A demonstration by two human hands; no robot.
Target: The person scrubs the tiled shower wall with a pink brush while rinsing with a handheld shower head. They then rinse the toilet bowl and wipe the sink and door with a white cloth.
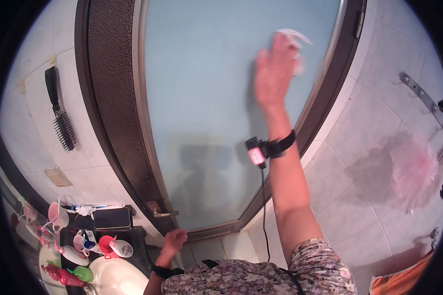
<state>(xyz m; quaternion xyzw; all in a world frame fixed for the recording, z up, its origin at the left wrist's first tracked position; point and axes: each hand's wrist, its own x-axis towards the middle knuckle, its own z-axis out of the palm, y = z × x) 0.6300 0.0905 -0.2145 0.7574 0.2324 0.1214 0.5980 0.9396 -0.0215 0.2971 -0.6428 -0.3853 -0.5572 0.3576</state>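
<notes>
My right hand (275,75) is raised against the frosted glass panel (199,73) of a door, near its upper right. Under its fingers is a white cloth or tissue (293,37), pressed to the glass; the hand is blurred. A black strap with a small device (256,153) and a cable circles that wrist. Low down, my left hand (174,241) hangs with its fingers curled, just below the door's lever handle (166,214) and apart from it. I see nothing in it, though its palm side is hidden.
Left, a cream washbasin (114,278) stands beside bottles and cups on a dark counter; a phone (112,217) lies on a shelf. A black hairbrush (61,110) hangs on the tiles. Right are a hook rail (422,97), a pink mesh sponge (415,169) and an orange towel (402,276).
</notes>
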